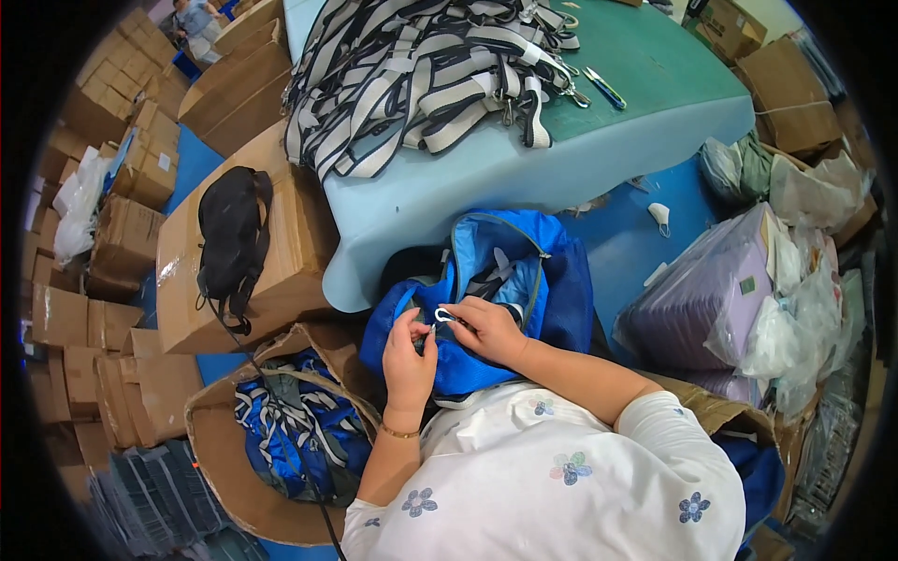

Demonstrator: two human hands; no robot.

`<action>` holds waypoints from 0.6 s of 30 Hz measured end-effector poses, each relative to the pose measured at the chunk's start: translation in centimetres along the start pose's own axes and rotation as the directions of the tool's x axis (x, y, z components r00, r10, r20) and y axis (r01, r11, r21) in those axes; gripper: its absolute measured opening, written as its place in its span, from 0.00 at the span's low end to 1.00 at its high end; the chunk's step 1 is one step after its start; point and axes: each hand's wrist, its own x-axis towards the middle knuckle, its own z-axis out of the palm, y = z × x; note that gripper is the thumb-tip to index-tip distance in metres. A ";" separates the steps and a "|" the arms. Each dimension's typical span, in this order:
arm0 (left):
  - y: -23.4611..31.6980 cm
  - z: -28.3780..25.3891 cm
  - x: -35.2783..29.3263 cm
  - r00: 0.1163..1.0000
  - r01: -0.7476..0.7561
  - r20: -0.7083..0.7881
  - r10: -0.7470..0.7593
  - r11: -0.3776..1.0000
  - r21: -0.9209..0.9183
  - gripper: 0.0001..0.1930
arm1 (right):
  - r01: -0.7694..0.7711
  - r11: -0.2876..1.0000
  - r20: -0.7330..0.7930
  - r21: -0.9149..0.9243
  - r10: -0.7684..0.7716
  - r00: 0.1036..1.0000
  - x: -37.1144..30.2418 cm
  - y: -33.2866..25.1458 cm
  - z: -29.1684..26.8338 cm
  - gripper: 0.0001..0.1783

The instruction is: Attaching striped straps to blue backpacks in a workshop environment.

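Both hands [408, 363] at a white loop [440, 314], over blue bag [468, 371].

A rounded table covered in pale-blue and green sheeting [664, 107] is heaped with grey-and-black, metal-clipped webbing straps [407, 89]; beside them a slim, blue-handled tool [608, 91] is laid.

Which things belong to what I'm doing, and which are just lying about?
In use:
Small white loop between left hand and right hand
Bright blue fabric bag below them

Apparently lying about:
Black fabric pouch on brown cardboard box
Purple stack under clear plastic
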 end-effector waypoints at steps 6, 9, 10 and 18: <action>0.0 0.0 -0.9 0.999 -0.021 -0.034 0.021 1.000 -0.018 0.24 | 0.053 0.992 -0.008 -0.114 -0.054 0.998 0.0 0.2 0.2 0.15; -0.1 0.2 -1.2 0.995 -0.082 -0.047 0.082 0.997 0.010 0.26 | 0.134 0.979 -0.010 -0.156 -0.137 0.990 0.2 0.1 0.1 0.16; -0.1 0.2 -1.2 0.994 -0.098 -0.051 0.098 0.995 0.011 0.27 | 0.134 0.979 -0.009 -0.156 -0.137 0.991 0.2 0.1 0.0 0.16; -0.6 0.7 -1.6 0.989 -0.123 -0.073 0.126 0.991 0.052 0.31 | 0.345 0.870 0.224 -0.351 -0.280 0.933 0.4 -0.8 -1.2 0.22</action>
